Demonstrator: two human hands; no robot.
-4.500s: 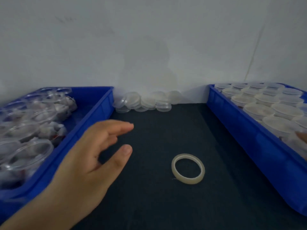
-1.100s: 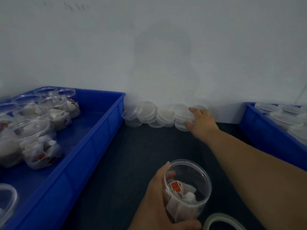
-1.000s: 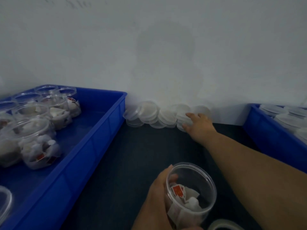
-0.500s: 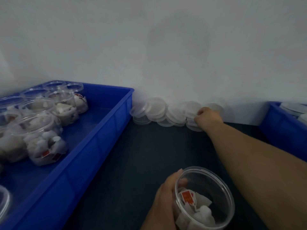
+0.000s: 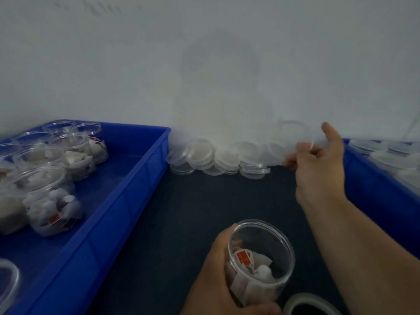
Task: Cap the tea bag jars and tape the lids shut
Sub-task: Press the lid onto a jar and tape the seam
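The open jar (image 5: pixel 261 258) of tea bags is close to me over the dark mat (image 5: pixel 204 201), my left hand (image 5: pixel 218 285) wrapped round its side. My right hand (image 5: pixel 318 169) pinches a clear lid (image 5: pixel 293 137) by its edge, held just above the heap of lids (image 5: pixel 218 158) against the wall. The tape roll (image 5: pixel 311 297) lies just right of the jar, and blue bins flank the mat: uncapped jars in the left bin (image 5: pixel 127 201), capped ones in the right bin (image 5: pixel 375 189)

The left hand (image 5: pixel 218 276) and the right hand (image 5: pixel 320 176) were both bare. The right forearm (image 5: pixel 363 246) was bare as well, up to the edge of the view. Of the left arm only the hand and a short part of the wrist (image 5: pixel 195 306) showed, also bare.
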